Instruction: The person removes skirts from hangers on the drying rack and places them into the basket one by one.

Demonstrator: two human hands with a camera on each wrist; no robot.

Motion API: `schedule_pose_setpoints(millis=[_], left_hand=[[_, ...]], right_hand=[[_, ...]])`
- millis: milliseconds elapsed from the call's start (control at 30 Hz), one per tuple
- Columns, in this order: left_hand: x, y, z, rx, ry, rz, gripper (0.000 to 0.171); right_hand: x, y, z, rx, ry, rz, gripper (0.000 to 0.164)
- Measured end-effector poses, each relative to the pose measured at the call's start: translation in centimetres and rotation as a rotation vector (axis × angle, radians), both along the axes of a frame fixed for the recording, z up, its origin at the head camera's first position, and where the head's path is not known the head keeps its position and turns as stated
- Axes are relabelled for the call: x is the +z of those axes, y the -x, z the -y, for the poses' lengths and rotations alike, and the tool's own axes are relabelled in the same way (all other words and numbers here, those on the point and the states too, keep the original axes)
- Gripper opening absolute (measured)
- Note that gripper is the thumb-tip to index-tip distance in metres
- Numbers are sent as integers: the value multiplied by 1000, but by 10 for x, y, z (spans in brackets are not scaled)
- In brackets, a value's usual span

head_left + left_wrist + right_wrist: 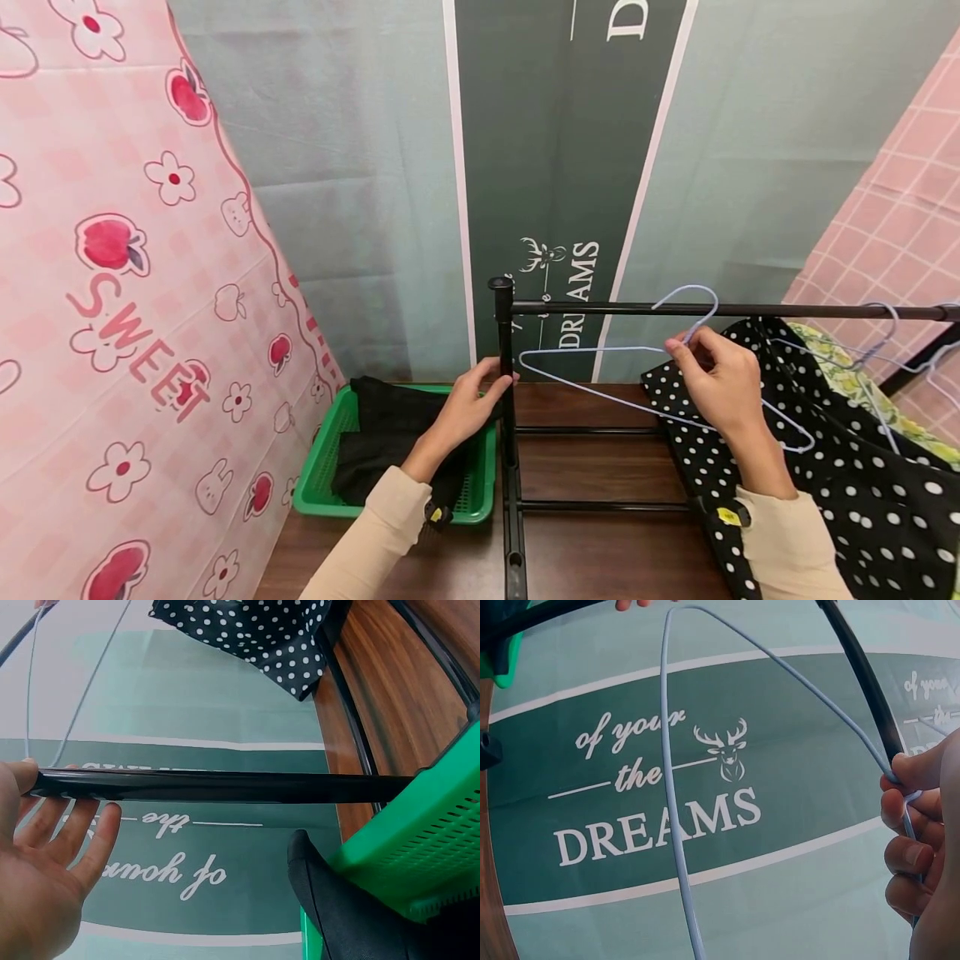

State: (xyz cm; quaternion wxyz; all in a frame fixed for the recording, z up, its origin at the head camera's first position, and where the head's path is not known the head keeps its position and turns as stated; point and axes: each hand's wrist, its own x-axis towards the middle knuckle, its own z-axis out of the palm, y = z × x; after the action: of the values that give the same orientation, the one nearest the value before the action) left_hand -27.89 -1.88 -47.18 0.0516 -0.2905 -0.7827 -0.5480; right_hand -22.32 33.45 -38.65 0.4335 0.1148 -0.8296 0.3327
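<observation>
My right hand point(723, 379) pinches a pale lavender clothes hanger point(672, 787) just below its hook. That hook arches over the black top rail point(600, 308) of a clothes rack; whether it bears on the rail I cannot tell. The hanger carries no garment and slants down to the right. My left hand point(468, 408) grips the rack's upright post point(507, 417) below its capped top. In the left wrist view, the thumb lies on one side of the post and the fingers point(96, 832) pass behind it.
Left of the post, a green plastic basket point(321, 467) holds folded black cloth point(397, 412). Along the rail to the right hang a black polka-dot garment point(840, 475) and a yellow floral garment point(817, 346) on hangers. Lower rack bars point(600, 506) cross above the brown wooden surface point(600, 550).
</observation>
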Motion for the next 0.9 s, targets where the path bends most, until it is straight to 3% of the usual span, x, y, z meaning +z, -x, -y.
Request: schedule_pose_setpoints(millis=[400,900], left_hand=[[-1,0,1,1,8,10,30],[1,-2,1,-9,7,8,31]], right_hand=[[-7,5,-2,-39,-57,-7,8],[-8,3,-12,-101,-4,94,8]])
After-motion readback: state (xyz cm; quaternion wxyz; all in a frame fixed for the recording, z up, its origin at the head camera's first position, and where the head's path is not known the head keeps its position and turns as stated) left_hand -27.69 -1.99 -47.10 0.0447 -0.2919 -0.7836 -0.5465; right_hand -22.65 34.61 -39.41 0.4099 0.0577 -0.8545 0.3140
